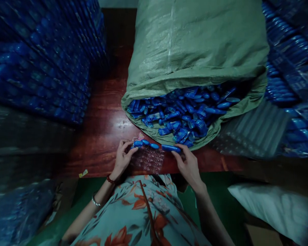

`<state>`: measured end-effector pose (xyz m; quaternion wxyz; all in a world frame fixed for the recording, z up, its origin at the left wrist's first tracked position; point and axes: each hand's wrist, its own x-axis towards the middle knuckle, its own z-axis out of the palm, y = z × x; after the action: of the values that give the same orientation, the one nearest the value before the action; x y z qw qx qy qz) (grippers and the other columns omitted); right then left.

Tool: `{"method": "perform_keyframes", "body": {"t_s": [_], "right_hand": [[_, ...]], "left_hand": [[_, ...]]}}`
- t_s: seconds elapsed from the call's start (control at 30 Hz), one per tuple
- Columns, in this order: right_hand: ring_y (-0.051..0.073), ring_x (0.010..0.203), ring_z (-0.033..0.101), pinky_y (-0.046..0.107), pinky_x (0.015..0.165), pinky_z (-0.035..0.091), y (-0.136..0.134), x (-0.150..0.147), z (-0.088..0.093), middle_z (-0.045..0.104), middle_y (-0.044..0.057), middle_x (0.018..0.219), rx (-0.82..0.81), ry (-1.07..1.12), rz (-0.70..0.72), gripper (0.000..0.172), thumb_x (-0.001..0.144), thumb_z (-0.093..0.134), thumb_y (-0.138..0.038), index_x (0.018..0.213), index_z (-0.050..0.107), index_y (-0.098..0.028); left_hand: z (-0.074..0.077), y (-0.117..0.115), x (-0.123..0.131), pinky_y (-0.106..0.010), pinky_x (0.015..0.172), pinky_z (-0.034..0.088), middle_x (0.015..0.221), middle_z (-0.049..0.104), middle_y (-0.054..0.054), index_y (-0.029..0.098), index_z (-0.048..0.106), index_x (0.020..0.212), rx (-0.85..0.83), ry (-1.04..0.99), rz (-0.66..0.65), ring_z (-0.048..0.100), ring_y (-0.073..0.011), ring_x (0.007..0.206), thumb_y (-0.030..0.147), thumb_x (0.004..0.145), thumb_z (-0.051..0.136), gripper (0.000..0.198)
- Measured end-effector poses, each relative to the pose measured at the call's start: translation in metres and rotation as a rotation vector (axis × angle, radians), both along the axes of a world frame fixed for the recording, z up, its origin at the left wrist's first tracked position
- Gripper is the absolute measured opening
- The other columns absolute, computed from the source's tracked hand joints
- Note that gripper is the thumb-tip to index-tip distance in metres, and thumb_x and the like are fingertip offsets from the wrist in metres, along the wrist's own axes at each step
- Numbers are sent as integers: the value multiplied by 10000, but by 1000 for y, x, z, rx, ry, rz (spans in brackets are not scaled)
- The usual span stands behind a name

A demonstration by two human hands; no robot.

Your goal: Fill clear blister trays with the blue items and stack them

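Both hands are over the near part of the table, just in front of the sack's mouth. My left hand [123,155] has its thumb and fingers closed on a small blue packaged item [138,144] at the left end of a short row. Two more blue pieces [150,144] lie along that row. My right hand [186,160] pinches a longer blue item [170,148] between thumb and fingers. Under the row lies a clear plastic tray [149,160] with moulded pockets. From the open green sack [200,44], many similar blue items [179,112] spill toward me.
Tall stacks of filled blue trays [41,68] stand on the left, with more blue packs [292,51] on the right. Nested clear trays [256,130] sit right of the sack. A yellow scrap [83,173] lies at the edge of the red-brown table [102,119].
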<state>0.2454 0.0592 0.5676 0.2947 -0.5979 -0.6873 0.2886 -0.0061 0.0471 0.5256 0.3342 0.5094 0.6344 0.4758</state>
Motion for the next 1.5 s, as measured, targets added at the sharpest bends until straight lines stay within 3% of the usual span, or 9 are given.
{"method": "perform_keyframes", "body": {"t_s": [0.17, 0.23, 0.33, 0.43, 0.63, 0.83, 1.0, 1.2, 1.5], "right_hand": [[168, 854, 617, 291, 741, 515, -31, -16, -16, 633, 54, 994, -37, 19, 8, 281, 891, 472, -281, 1161, 521, -219], [168, 919, 607, 306, 819, 505, -29, -28, -26, 631, 52, 1004, 54, 20, 33, 262, 893, 470, -239, 1149, 523, -220], [166, 994, 581, 306, 887, 484, -17, -40, -37, 618, 72, 1039, 241, -38, 190, 268, 894, 436, -153, 1138, 539, -200], [179, 953, 585, 296, 830, 506, -7, -42, -36, 617, 94, 1000, 363, -200, 302, 312, 877, 411, -87, 1144, 551, -167], [186, 811, 582, 291, 669, 512, 9, -36, -22, 605, 98, 919, 397, -451, 457, 370, 839, 397, -49, 1150, 564, -159], [178, 936, 584, 276, 751, 527, 9, -34, -30, 596, 87, 991, 381, -335, 358, 410, 853, 410, -64, 1224, 520, -201], [209, 1040, 555, 304, 809, 525, -4, -36, -29, 594, 111, 1051, 339, -422, 320, 439, 834, 385, -47, 1226, 532, -179], [180, 922, 592, 265, 758, 521, -7, -37, -17, 621, 84, 968, 302, -466, 325, 380, 850, 412, -83, 1182, 565, -187], [190, 889, 596, 253, 661, 486, -1, -41, -10, 614, 88, 965, 261, -572, 349, 342, 826, 445, -81, 1131, 572, -167]], "left_hand": [[-5, 9, -4, -269, 767, 476, 891, 602, -37, 173, 620, 937, 155, 92, -216, 572, -147, 835, 241, 839, 582, 125], [-11, 9, -4, -278, 784, 490, 928, 616, -54, 173, 598, 992, 216, 179, -283, 589, -152, 864, 211, 873, 524, 145], [-20, 12, -4, -290, 796, 510, 930, 628, -64, 175, 574, 1041, 278, 255, -340, 609, -157, 878, 178, 894, 472, 178], [-26, 17, -7, -304, 819, 524, 960, 637, -76, 169, 560, 1078, 344, 288, -397, 623, -164, 912, 149, 893, 458, 212], [-26, 29, -15, -345, 897, 518, 1088, 630, -108, 153, 539, 1138, 385, 331, -492, 602, -190, 1048, 136, 895, 447, 260], [-26, 36, -15, -349, 924, 513, 1100, 624, -105, 146, 528, 1156, 387, 361, -563, 593, -184, 1069, 134, 906, 422, 271], [-30, 36, -19, -362, 900, 529, 1090, 620, -129, 134, 516, 1191, 421, 525, -597, 594, -198, 1070, 88, 901, 368, 328], [-28, 38, -22, -394, 947, 504, 1154, 593, -138, 140, 510, 1213, 405, 630, -642, 547, -210, 1147, 68, 894, 339, 369], [-32, 33, -19, -314, 827, 548, 1055, 623, -124, 135, 516, 1194, 466, 612, -670, 622, -176, 977, 95, 911, 353, 329]]}}
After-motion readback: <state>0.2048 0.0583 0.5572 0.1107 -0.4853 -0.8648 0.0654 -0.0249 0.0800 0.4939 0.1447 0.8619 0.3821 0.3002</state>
